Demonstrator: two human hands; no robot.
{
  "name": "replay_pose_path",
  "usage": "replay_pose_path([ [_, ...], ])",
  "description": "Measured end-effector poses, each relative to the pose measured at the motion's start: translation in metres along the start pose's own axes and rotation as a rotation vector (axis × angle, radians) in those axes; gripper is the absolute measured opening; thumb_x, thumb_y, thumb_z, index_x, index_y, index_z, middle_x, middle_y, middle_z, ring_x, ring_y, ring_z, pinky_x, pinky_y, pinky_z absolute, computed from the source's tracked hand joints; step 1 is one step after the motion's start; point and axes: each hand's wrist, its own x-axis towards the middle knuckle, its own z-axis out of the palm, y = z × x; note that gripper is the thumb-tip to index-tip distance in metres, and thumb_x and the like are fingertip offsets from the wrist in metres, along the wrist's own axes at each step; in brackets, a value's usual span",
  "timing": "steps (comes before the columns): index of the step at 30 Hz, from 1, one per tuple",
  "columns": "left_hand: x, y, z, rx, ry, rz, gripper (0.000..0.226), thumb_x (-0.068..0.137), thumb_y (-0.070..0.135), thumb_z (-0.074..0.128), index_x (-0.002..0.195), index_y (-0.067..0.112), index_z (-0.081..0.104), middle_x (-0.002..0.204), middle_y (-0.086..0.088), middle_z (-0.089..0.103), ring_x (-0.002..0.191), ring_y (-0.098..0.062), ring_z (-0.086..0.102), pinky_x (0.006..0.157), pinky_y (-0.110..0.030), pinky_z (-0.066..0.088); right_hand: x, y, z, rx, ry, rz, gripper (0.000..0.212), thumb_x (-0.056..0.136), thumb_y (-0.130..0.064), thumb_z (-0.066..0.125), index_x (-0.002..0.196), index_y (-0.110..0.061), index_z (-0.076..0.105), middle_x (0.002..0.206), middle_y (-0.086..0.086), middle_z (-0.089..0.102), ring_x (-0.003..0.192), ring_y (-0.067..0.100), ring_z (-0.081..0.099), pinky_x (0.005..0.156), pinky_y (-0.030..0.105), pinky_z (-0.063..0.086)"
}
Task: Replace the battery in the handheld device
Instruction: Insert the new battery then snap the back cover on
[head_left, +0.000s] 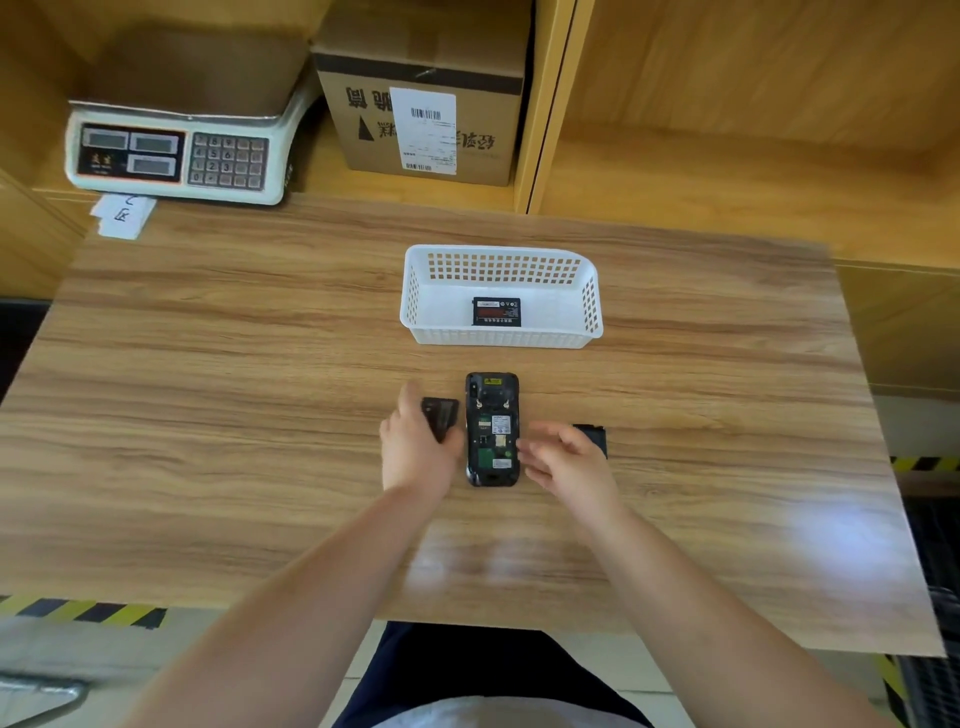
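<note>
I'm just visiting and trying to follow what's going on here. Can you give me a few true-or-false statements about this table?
1. The device lies with its back open. True.
2. The basket is empty. False: a battery lies in it.
3. The left hand holds a dark flat piece. True.
4. The right hand grips the device. False: it is open beside it, holding nothing.
5. The scale sits on the table's right side. False: it is at the far left.
</note>
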Motion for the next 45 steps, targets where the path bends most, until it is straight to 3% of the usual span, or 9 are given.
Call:
replay_pose_path([
  [4, -0.016, 0.038, 0.005, -0.133, -0.047, 0.153, 0.081, 0.078, 0.025, 0.067, 0.146, 0.029, 0.022, 0.118, 0.001, 0.06, 0.118, -0.02, 0.047, 0.095, -0.042, 0.048, -0.001, -0.02, 0.011, 0.151, -0.123, 0.001, 0.028, 0.092, -0.012, 0.059, 0.12, -0.009, 0.062, 0.102, 0.015, 0.069, 0.094, 0.027, 0.066, 0.087, 0.034, 0.054],
  [10, -0.035, 0.055, 0.005, -0.156, -0.106, 0.27, 0.082, 0.08, 0.023, 0.067, 0.149, 0.029, 0.024, 0.127, 0.009, 0.055, 0.12, -0.013, 0.042, 0.095, -0.025, 0.036, -0.006, -0.023, 0.017, 0.221, -0.059, -0.094, 0.018, 0.086, -0.008, 0.065, 0.101, -0.004, 0.073, 0.096, 0.017, 0.074, 0.086, 0.029, 0.07, 0.068, 0.033, 0.056],
  [15, -0.03, 0.048, -0.004, -0.344, -0.216, 0.155, 0.064, 0.078, 0.012, 0.074, 0.134, 0.031, 0.048, 0.108, 0.015, 0.062, 0.101, -0.007, 0.061, 0.079, -0.008, 0.046, -0.004, -0.02, 0.009, 0.206, -0.083, -0.074, 0.018, 0.089, -0.006, 0.061, 0.103, -0.003, 0.071, 0.095, 0.016, 0.075, 0.085, 0.027, 0.072, 0.073, 0.035, 0.058],
  [22, -0.007, 0.048, -0.026, -0.517, -0.38, -0.019, 0.032, 0.075, 0.004, 0.08, 0.102, 0.019, 0.071, 0.097, -0.005, 0.076, 0.091, -0.021, 0.072, 0.084, -0.036, 0.058, -0.008, -0.039, 0.0, -0.04, -0.104, -0.279, 0.017, 0.085, -0.003, 0.066, 0.098, -0.013, 0.068, 0.086, -0.002, 0.076, 0.082, 0.013, 0.071, 0.067, 0.027, 0.058],
  [27, -0.007, 0.055, -0.038, -0.607, -0.44, 0.033, 0.03, 0.07, -0.007, 0.08, 0.091, 0.013, 0.071, 0.086, -0.002, 0.074, 0.077, -0.011, 0.069, 0.074, -0.025, 0.057, -0.021, -0.05, -0.003, -0.232, -0.078, -0.556, 0.033, 0.08, 0.005, 0.068, 0.09, -0.027, 0.065, 0.085, -0.013, 0.072, 0.081, -0.006, 0.067, 0.076, 0.012, 0.051],
  [32, -0.011, 0.056, -0.039, -0.669, -0.458, 0.066, 0.032, 0.066, -0.013, 0.079, 0.074, 0.016, 0.07, 0.08, -0.003, 0.074, 0.076, -0.015, 0.068, 0.074, -0.031, 0.058, -0.029, -0.044, -0.006, -0.305, -0.066, -0.698, 0.027, 0.083, 0.006, 0.065, 0.099, -0.016, 0.065, 0.092, -0.013, 0.068, 0.085, -0.011, 0.064, 0.082, 0.008, 0.048],
  [37, -0.014, 0.057, -0.031, -0.897, -0.509, -0.13, 0.023, 0.078, -0.011, 0.07, 0.089, 0.006, 0.057, 0.092, -0.011, 0.07, 0.087, -0.025, 0.069, 0.077, -0.035, 0.059, -0.021, -0.038, -0.003, -0.226, -0.058, -0.553, 0.017, 0.082, -0.011, 0.071, 0.096, -0.017, 0.063, 0.094, -0.002, 0.072, 0.092, 0.012, 0.068, 0.083, 0.03, 0.056],
  [41, -0.016, 0.065, -0.027, -1.206, -0.655, -0.321, 0.037, 0.086, -0.008, 0.061, 0.122, -0.006, 0.055, 0.113, -0.022, 0.069, 0.1, -0.029, 0.071, 0.082, -0.035, 0.06, -0.022, -0.031, 0.009, 0.268, -0.238, -0.169, 0.022, 0.085, -0.009, 0.068, 0.105, -0.005, 0.059, 0.114, 0.02, 0.067, 0.108, 0.036, 0.064, 0.09, 0.05, 0.054],
  [45, -0.014, 0.073, -0.028, -0.936, -0.615, -0.277, 0.037, 0.082, -0.006, 0.07, 0.115, -0.001, 0.054, 0.118, -0.023, 0.067, 0.105, -0.03, 0.069, 0.083, -0.041, 0.06, -0.023, -0.032, 0.01, 0.309, -0.145, -0.238, 0.017, 0.088, -0.001, 0.062, 0.104, -0.003, 0.06, 0.108, 0.016, 0.069, 0.105, 0.032, 0.065, 0.091, 0.043, 0.053],
])
